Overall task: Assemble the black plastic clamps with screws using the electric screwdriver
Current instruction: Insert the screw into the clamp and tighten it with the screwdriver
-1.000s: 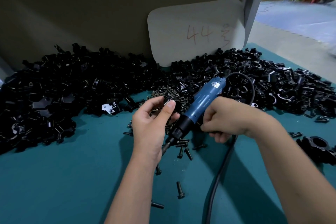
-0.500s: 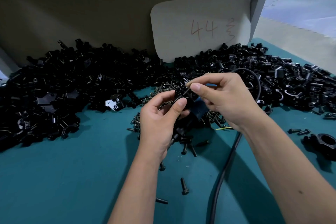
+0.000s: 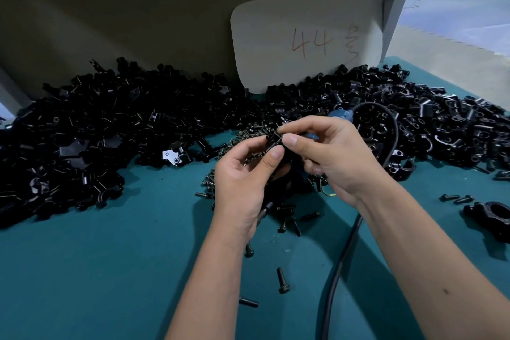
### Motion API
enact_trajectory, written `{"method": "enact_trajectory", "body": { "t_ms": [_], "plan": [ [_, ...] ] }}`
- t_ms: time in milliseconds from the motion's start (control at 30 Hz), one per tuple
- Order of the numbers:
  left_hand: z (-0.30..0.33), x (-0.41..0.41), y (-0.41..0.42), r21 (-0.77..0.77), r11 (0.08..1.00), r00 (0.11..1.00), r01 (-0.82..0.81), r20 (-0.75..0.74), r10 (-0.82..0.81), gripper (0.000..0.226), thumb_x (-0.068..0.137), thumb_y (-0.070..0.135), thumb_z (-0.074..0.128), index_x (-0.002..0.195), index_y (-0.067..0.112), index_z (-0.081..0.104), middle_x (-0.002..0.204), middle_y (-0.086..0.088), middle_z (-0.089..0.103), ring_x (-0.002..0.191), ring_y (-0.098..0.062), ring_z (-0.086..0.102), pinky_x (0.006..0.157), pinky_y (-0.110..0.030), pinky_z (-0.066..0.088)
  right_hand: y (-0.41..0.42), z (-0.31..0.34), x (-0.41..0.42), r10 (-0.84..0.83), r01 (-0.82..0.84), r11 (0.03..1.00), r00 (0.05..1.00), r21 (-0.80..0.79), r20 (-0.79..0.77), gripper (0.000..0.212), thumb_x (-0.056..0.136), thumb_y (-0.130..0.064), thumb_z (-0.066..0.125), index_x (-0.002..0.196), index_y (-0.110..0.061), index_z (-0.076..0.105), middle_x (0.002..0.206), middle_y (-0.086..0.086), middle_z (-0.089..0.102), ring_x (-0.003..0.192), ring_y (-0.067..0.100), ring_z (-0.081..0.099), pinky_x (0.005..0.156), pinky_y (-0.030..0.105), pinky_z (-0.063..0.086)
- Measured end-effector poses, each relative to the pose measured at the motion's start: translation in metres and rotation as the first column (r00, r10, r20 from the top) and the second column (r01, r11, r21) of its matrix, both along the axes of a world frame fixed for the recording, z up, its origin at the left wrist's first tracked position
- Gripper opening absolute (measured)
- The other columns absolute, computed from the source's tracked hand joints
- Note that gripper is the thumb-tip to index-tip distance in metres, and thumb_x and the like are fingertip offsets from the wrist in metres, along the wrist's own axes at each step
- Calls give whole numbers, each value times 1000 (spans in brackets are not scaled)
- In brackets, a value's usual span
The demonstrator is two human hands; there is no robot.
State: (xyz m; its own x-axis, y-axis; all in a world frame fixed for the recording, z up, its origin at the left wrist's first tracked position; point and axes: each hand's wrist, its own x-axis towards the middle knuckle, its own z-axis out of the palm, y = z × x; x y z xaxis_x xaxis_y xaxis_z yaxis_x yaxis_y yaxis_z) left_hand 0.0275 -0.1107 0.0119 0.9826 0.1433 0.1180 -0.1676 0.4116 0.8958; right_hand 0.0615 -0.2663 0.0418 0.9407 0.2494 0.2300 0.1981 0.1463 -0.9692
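Observation:
My left hand [image 3: 242,174] grips a small black plastic clamp [image 3: 274,139] between thumb and fingers above the teal table [image 3: 96,270]. My right hand [image 3: 331,152] pinches a black screw at the clamp's top with thumb and forefinger. The blue electric screwdriver [image 3: 340,114] lies on the table behind and under my right hand, mostly hidden; its black cable [image 3: 342,259] runs toward the near edge. Loose black screws [image 3: 283,280] lie scattered below my hands.
Large heaps of black clamp parts [image 3: 110,124] cover the back of the table from left to right. A grey card marked "44" [image 3: 306,38] leans on the back wall. One assembled clamp [image 3: 494,215] sits at the right, with two screws beside it.
My right hand let go of the screwdriver, which now lies on the table, and came up to the clamp in my left hand with a screw pinched in its fingers.

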Motion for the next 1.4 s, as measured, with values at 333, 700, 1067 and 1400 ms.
{"method": "enact_trajectory", "body": {
  "t_ms": [333, 700, 1067, 1400],
  "plan": [
    [4, -1, -5, -139, 989, 999, 42, 12, -41, 41, 79, 23, 85, 113, 5, 73, 102, -13, 79, 90, -26, 78, 72, -30, 62, 14, -2, -7, 12, -9, 991, 1000, 136, -17, 13, 93, -26, 71, 99, -24, 82, 94, 0, 74, 88, 16, 66, 71, 32, 54],
    [3, 2, -10, -130, 991, 1000, 16, 18, -14, 47, 77, 23, 82, 117, 2, 71, 111, -18, 77, 96, -25, 77, 75, -31, 62, 17, 3, -9, 11, -4, 984, 999, 177, -38, 18, 84, -31, 73, 95, -19, 82, 91, 3, 75, 84, 15, 69, 72, 28, 59],
    [0, 2, -12, -52, 998, 998, -37, 54, 40, 43, 78, 22, 82, 114, 0, 73, 110, -20, 76, 91, -23, 76, 76, -29, 61, 34, 5, -12, -276, 269, 952, 961, 145, 31, 24, 91, -12, 79, 72, -7, 64, 65, -4, 64, 60, 6, 60, 54, 21, 52],
    [-5, 6, -6, 113, 988, 992, -108, 70, 101, 33, 82, 15, 87, 113, 12, 74, 99, -9, 80, 88, -23, 79, 78, -31, 62, 4, 8, -3, -105, 308, 846, 896, -436, 431, 13, 104, -25, 62, 94, -18, 64, 91, 6, 59, 84, 13, 55, 78, 21, 46]
  ]
}}
